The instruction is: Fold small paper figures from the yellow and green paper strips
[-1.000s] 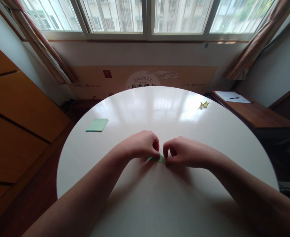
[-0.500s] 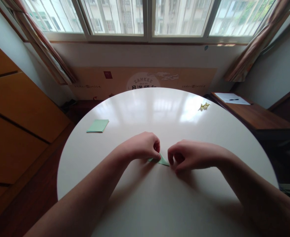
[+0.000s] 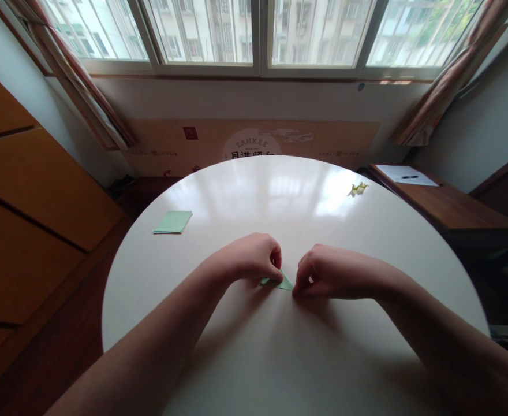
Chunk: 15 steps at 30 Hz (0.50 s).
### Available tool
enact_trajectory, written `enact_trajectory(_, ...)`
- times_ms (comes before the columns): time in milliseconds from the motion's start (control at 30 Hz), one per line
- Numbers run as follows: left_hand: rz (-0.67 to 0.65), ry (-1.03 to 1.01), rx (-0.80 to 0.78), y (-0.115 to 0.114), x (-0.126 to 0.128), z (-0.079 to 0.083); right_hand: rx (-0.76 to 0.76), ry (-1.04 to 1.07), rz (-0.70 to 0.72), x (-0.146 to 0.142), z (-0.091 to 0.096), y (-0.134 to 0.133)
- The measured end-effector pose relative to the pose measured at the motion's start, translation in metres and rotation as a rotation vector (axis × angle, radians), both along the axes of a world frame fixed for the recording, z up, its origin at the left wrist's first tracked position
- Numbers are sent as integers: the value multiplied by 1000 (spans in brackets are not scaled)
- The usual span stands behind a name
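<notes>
Closely pinched, the grip of the left hand (image 3: pixel 249 257) is shut on the left part of a small folded green paper (image 3: pixel 281 283), with thumb and forefinger pressed together over it. The right hand (image 3: pixel 329 271) has its grip closed too, its fingertips meeting on the paper's right tip, at 3 o'clock from the left hand's fingers. The paper lies flat on the white tabletop (image 3: pixel 280 358) between the two hands, and only a green triangle of it shows.

At 10 o'clock from it, well apart, lies a stack of green sheets (image 3: pixel 172 222). At 1 o'clock, far off, is a small yellow folded piece (image 3: pixel 357 188). At 12 o'clock, beyond the tabletop's edge, a tan board (image 3: pixel 344 138) reads "ZANKEE" above characters cut off by the rim.

Half a second ago the right hand sat a little further toward 3 o'clock, with more of the paper bare. It has since closed in on the tip.
</notes>
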<state>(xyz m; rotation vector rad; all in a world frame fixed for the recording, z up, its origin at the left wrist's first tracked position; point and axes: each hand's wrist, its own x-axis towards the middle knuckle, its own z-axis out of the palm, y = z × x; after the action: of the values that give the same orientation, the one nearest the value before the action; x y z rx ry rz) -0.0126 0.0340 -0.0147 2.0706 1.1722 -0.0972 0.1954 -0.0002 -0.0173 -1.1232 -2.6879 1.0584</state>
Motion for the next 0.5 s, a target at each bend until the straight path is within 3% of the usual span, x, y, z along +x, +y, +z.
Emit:
enact_trajectory(167,8,10,-4,-1,1,2,20,40,33,0,3,1)
enact_trajectory(333,-13,18,17,0,1,2,142,180,-58,-6,-4,7)
enact_trajectory(500,-40,16,80,0,1,0,246,102,-71,-10,-11,7)
